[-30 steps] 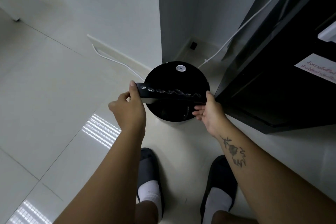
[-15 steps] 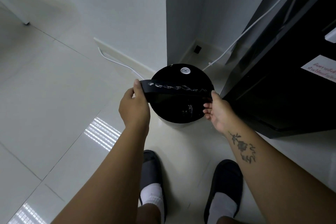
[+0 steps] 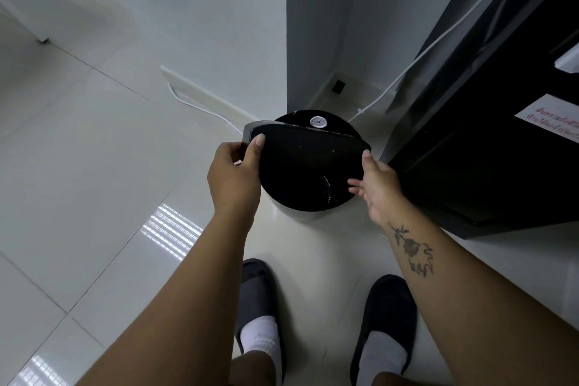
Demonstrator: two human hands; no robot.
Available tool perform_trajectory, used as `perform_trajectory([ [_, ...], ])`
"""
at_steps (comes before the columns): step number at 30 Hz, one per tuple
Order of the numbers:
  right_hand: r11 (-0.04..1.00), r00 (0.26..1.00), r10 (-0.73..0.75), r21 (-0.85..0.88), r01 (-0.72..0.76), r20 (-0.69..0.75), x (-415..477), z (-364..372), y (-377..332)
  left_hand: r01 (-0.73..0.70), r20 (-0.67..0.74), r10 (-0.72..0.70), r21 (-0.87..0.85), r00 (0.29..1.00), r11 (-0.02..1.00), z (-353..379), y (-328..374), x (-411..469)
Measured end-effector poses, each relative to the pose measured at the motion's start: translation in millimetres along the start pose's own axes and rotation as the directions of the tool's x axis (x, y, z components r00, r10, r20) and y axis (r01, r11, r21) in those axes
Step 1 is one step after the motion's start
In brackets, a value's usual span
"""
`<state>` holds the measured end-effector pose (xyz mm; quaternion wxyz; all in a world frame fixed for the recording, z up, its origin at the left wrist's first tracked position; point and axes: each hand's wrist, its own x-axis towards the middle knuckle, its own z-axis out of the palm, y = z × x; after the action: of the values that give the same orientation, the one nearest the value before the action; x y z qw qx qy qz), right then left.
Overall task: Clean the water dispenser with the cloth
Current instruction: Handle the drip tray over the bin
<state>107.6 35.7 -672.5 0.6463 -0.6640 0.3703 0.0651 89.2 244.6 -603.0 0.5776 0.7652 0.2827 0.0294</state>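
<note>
Your left hand [image 3: 233, 175] grips the left end of a black tray [image 3: 310, 150], with the thumb laid flat on the face turned towards you and the other fingers curled round behind its grey edge. Your right hand [image 3: 377, 185] holds the tray's right end, thumb tip at the upper corner and fingers pinching in at the lower edge. A rose tattoo [image 3: 412, 249] shows on that forearm. The tray is tipped up on its long edge directly above a round bin [image 3: 300, 216] with a white wall and a glossy black top. A silver knob [image 3: 318, 121] on the bin shows just past the tray's upper edge. The water dispenser [image 3: 470, 150], a tall black cabinet, stands on the pale tiled floor [image 3: 78, 150] just to the right of the bin, close to your right hand but not touched by it. It carries a white label [image 3: 551, 117] with red print too blurred to read. A white cable [image 3: 438, 41] runs down along its side towards the corner behind the bin. Your feet, in black slippers [image 3: 388, 307] and white socks [image 3: 382, 354], stand near the bin.
</note>
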Motion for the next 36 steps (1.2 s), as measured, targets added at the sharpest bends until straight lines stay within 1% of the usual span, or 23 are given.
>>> perform_trajectory([
  [3, 0.999, 0.999, -0.034, -0.011, 0.034, 0.009, 0.6, 1.8, 2.1, -0.013, -0.019, 0.013, 0.001, 1.000, 1.000, -1.4, -0.6, 1.2],
  [7, 0.999, 0.999, -0.039, -0.028, 0.039, 0.015, 1.7, 4.2, 6.6, -0.005, -0.024, 0.005, 0.000, 1.000, 1.000, -2.5, -3.2, 1.9],
  [11, 0.998, 0.998, -0.055, 0.007, 0.055, -0.003, 2.2, 2.0, 1.8, -0.004, -0.032, 0.004, -0.001, 0.999, 1.000, -1.7, -2.6, 2.4],
  [14, 0.998, 0.999, -0.045, 0.037, 0.044, 0.028, 0.9, 0.8, -0.6, -0.006, -0.049, 0.005, -0.011, 0.999, 1.000, -1.5, -0.1, 2.3],
  [17, 0.997, 0.998, -0.063, 0.034, 0.062, 0.021, 1.7, 1.1, -1.0, -0.007, -0.056, 0.007, -0.011, 0.998, 1.000, -1.0, 1.1, 2.7],
  [21, 0.998, 0.999, -0.022, 0.057, 0.020, 0.048, 1.3, 0.8, 0.4, -0.014, -0.074, 0.013, -0.012, 0.997, 1.000, -1.6, 1.8, 3.9],
  [25, 0.997, 0.999, -0.029, 0.067, 0.028, 0.023, 1.5, 3.0, -0.7, -0.010, -0.060, 0.009, -0.014, 0.998, 1.000, -4.7, 1.7, 7.5],
  [28, 0.995, 0.998, 0.001, 0.096, -0.006, 0.057, 1.5, 4.9, -1.9, 0.001, -0.067, -0.003, -0.023, 0.998, 1.000, -7.6, -0.3, 9.0],
  [31, 0.996, 0.999, -0.018, 0.091, 0.014, 0.037, 0.3, 6.2, -1.0, 0.006, -0.043, -0.007, -0.018, 0.999, 1.000, -7.3, -1.7, 7.9],
  [34, 0.995, 0.998, 0.009, 0.096, -0.016, 0.069, -1.2, 5.3, -0.8, 0.009, -0.044, -0.010, -0.021, 0.999, 1.000, -5.7, -0.8, 7.8],
  [36, 0.996, 0.998, 0.017, 0.090, -0.022, 0.062, -1.2, 3.9, -0.7, 0.018, -0.042, -0.019, -0.035, 0.999, 0.999, -5.2, -0.4, 8.1],
])
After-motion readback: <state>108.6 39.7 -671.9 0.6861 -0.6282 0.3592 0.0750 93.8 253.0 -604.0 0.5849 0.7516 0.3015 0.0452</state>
